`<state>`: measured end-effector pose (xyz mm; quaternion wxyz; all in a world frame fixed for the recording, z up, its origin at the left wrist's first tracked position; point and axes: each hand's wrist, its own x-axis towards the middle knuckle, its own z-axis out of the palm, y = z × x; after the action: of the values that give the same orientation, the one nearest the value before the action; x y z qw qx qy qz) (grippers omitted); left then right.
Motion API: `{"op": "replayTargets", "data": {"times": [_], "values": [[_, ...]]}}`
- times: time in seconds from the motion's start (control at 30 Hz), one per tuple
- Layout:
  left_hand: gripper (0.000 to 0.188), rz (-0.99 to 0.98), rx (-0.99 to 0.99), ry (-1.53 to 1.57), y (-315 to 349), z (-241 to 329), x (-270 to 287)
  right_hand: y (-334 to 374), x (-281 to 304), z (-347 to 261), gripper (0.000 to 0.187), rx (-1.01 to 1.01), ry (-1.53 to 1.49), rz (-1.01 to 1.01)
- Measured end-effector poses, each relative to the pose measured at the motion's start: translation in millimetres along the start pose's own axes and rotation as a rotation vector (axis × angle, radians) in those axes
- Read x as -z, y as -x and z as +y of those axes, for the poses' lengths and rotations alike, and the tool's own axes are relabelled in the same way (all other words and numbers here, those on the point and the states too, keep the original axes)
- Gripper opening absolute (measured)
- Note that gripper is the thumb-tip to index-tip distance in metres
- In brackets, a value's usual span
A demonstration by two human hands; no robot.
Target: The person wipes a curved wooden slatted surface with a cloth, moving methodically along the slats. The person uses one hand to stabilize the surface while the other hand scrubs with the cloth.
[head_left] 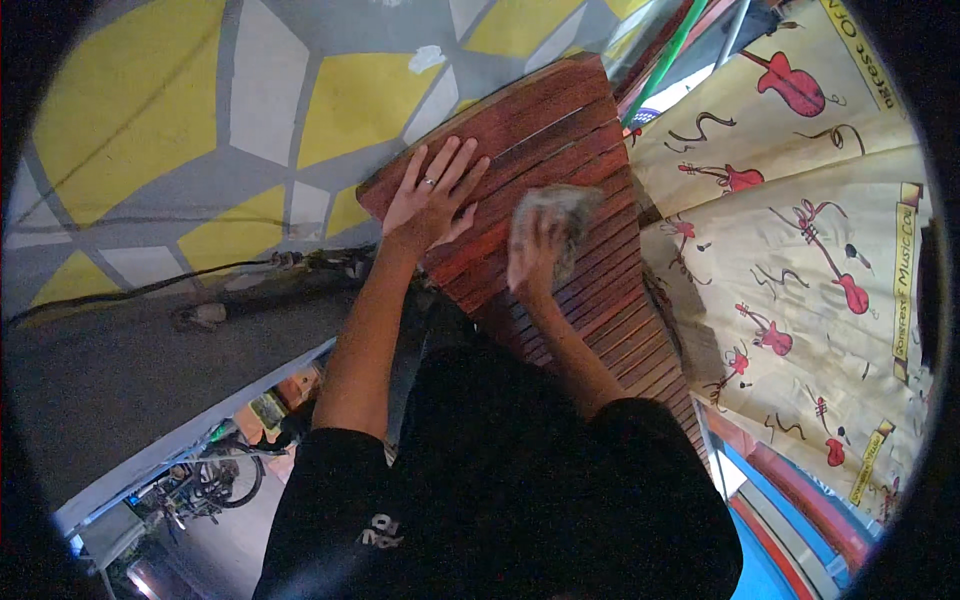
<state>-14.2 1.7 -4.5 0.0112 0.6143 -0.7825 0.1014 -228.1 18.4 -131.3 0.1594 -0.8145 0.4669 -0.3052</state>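
Where my left hand (425, 205) points, a painted wall (170, 90) in yellow, grey and white rises just past the fingertips. To the right of my right hand (537, 250) hangs a cream curtain (800, 270) printed with red guitars, well apart from both hands. Under my hands lies a top of reddish-brown wooden slats (612, 270), broad ahead of my fingers and running down past my right forearm. Far off to the left of my hands, and lower, a bicycle (225, 480) stands on the ground. My black shirt (480, 470) fills the space behind my hands, its sleeves ending on both arms. A dark cable (270, 262) runs along the wall to the left of my left hand. That hand lies flat on the slats, holding nothing, its fingers spread and the thumb out. My right hand holds a crumpled grey cloth (572, 225) against the slats; both are blurred, so I cannot tell how tightly the fingers curl. On a left finger sits a small ring (430, 181)
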Motion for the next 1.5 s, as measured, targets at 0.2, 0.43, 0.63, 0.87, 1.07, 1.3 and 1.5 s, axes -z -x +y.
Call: {"op": "replayTargets", "data": {"times": [0.2, 0.43, 0.63, 0.87, 1.07, 1.3, 1.5], "values": [[0.070, -0.035, 0.013, -0.038, -1, 3, 1, 91, 12, 29, 0.057, 0.633, 0.032, -0.794], [0.069, -0.012, 0.008, -0.035, -2, 0, 0, 31, 4, 57, 0.057, -0.023, -0.035, -0.056], [0.068, 0.029, -0.004, -0.044, -3, 0, -1, 60, 9, 11, 0.054, 0.537, 0.020, -0.518], [0.067, -0.060, 0.015, -0.023, -4, -2, 2, 59, 15, 99, 0.053, -0.238, 0.021, -0.259], [0.067, -0.002, -0.003, -0.029, -3, 0, -1, -25, -8, 43, 0.058, -0.154, 0.029, 0.029], [0.067, 0.045, -0.011, 0.021, -13, 6, 1, 121, -20, 114, 0.062, -0.004, 0.376, -0.486], [0.067, -0.019, -0.008, -0.054, -9, 5, 2, -24, -21, 84, 0.061, -0.386, 0.069, 0.260]]}}
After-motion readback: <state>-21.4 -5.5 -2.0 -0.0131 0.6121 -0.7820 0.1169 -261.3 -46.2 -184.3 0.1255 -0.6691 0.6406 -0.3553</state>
